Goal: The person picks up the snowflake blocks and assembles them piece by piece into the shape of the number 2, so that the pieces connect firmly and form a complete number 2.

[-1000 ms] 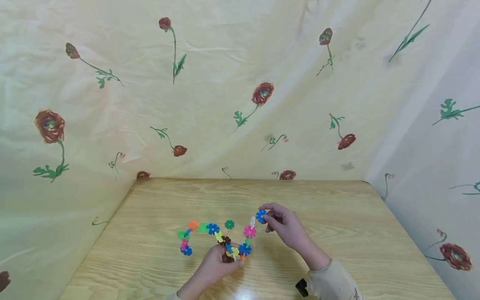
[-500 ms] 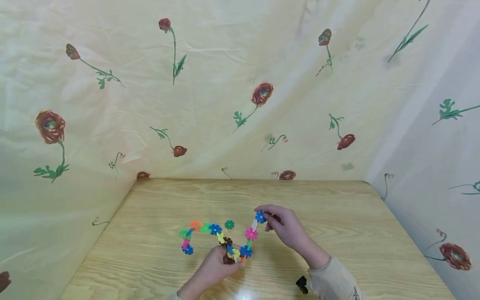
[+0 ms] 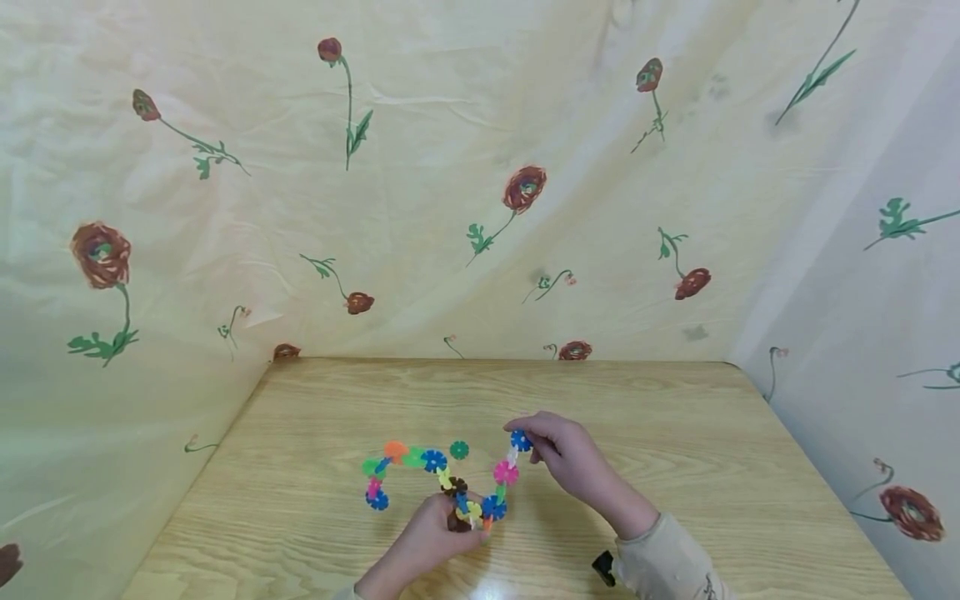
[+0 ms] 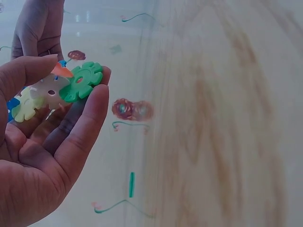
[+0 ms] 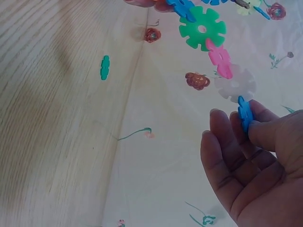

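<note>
A chain of colourful interlocking snowflake discs (image 3: 433, 460) is held above the table, curving from a blue disc at its left end to the right hand. My left hand (image 3: 431, 537) grips the chain's middle; in the left wrist view, a green disc (image 4: 83, 81) and a white disc (image 4: 50, 91) show between thumb and fingers. My right hand (image 3: 573, 458) pinches a blue snowflake disc (image 5: 244, 114) between thumb and fingertips. That disc's edge meets the whitish disc (image 5: 235, 83) beyond the pink disc (image 5: 219, 58).
A single green snowflake disc (image 3: 459, 450) lies on the wood-grain table (image 3: 645, 400) behind the chain. A small black object (image 3: 603, 568) is beside the right sleeve (image 3: 667, 558). Flower-patterned cloth (image 3: 420, 208) hangs behind the table and at both sides.
The right hand has moved slightly left and down, bringing the blue disc from apart to against the white disc. The chain has shifted a little right in the left hand.
</note>
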Motion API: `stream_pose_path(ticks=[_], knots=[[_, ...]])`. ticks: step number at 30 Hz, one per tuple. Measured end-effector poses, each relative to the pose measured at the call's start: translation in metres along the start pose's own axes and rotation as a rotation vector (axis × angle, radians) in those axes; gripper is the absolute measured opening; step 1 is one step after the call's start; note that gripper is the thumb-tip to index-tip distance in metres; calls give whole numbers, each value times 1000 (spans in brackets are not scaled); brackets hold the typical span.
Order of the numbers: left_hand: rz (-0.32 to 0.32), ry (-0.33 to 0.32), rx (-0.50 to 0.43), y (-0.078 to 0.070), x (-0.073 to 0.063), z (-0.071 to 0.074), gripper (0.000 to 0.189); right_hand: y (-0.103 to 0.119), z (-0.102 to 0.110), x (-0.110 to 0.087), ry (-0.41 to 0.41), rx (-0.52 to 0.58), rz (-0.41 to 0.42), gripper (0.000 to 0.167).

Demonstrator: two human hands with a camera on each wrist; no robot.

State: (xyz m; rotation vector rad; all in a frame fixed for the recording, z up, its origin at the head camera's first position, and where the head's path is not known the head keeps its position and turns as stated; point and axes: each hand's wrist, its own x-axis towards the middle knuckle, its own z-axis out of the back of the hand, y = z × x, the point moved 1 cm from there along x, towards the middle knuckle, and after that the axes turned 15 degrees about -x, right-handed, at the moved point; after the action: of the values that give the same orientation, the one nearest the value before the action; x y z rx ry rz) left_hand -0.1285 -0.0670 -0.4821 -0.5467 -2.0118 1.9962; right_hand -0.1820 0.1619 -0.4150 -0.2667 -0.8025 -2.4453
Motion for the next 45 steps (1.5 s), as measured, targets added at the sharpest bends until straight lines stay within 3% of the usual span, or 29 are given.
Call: stream_pose_path(ticks=[8,17,21,29,45], knots=[[-16,0,-1,1,1,0,14,2,-4,-2,-73,43,-48,21],[-12,2,-10,4,2,0,19,2,-10,-5,-114,46,-25,24],[-3,-7,-17,5,2,1,22,3,-13,-8,-96,14,-10,34],[-7,-28,-20,2,1,0,23,6,-17,-13,-44,31,-48,71],[-46,1,-10,1,0,-1,19,5,-31,-15,-84,88,-45,64]])
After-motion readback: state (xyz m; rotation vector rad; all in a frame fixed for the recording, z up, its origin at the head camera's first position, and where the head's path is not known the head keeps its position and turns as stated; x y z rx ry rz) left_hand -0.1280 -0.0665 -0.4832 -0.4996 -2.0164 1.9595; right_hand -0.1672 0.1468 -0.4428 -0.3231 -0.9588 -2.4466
